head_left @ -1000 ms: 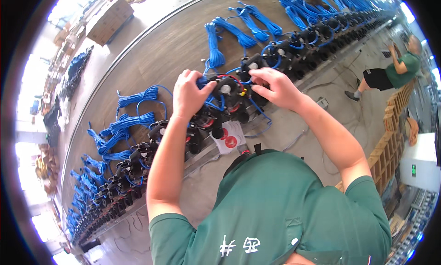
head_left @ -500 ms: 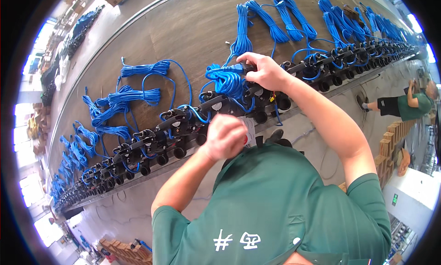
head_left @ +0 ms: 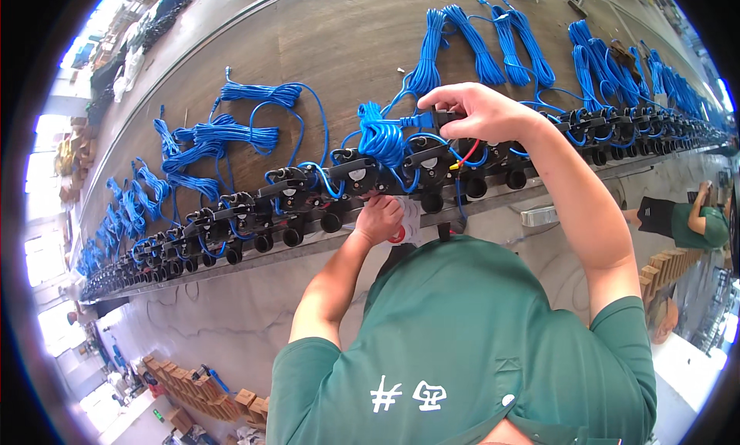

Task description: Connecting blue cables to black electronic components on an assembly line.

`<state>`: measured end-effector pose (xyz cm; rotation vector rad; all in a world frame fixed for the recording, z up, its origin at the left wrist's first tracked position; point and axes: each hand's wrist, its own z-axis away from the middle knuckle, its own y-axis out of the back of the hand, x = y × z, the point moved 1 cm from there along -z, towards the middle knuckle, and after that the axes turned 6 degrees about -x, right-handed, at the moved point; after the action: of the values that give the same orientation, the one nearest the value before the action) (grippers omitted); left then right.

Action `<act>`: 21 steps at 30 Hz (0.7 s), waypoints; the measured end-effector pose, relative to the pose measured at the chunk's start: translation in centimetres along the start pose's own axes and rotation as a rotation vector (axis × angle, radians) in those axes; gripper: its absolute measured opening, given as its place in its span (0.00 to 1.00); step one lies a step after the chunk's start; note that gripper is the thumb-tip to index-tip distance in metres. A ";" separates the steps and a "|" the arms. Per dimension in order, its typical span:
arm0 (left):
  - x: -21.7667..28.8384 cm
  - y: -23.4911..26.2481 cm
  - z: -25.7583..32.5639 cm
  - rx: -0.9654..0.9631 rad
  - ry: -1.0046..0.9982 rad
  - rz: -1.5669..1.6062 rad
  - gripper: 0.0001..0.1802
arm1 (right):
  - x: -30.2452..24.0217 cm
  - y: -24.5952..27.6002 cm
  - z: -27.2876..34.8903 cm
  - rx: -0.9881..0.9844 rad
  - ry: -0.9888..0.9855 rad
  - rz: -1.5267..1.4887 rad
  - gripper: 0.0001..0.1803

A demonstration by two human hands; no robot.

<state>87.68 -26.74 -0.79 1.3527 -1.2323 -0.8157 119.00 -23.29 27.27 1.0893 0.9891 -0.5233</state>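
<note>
Blue cable bundle [head_left: 381, 136], coiled and tied, lies on the brown workbench [head_left: 324, 44] just to the left of your right hand [head_left: 482, 113], its loose end running up into that hand's fingers. Half a second ago the hand rested lower, on the coil itself; now it has lifted and pinches the small dark plug [head_left: 435, 119] at the cable's end between thumb and fingertips, closed on it. That suggests you have freed the end from the coil and are bringing it toward a socket on the black unit [head_left: 432, 156] directly below the hand, where red and yellow leads [head_left: 462, 158] show.

Your left hand [head_left: 379, 217] has dropped from the row to the bench's front edge, below and left of the right one. It curls closed against the underside of a neighbouring black unit [head_left: 356, 175], beside a white tag with a red mark [head_left: 405, 225]; I cannot tell what it grips, if anything.

Along the bench edge the long row of black units [head_left: 231, 221] stretches both ways from your hands, each with its own blue coil [head_left: 231, 133] behind it. Far off to the right, another person in green [head_left: 690, 221] stands on the floor.
</note>
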 end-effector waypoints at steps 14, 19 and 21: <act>7.6 2.7 -5.7 0.142 0.124 0.220 0.08 | 3.5 -1.1 0.9 0.128 0.163 -0.060 0.24; 8.6 0.0 -10.8 0.123 0.078 0.096 0.08 | 3.4 -1.0 0.9 0.148 0.202 -0.005 0.24; 9.0 -0.7 -11.3 0.089 0.091 0.034 0.08 | 3.4 -0.9 1.1 0.165 0.221 0.013 0.24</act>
<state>100.53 -32.51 2.15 1.4216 -1.2292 -0.6754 120.40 -24.30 23.98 1.3209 1.1452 -0.4878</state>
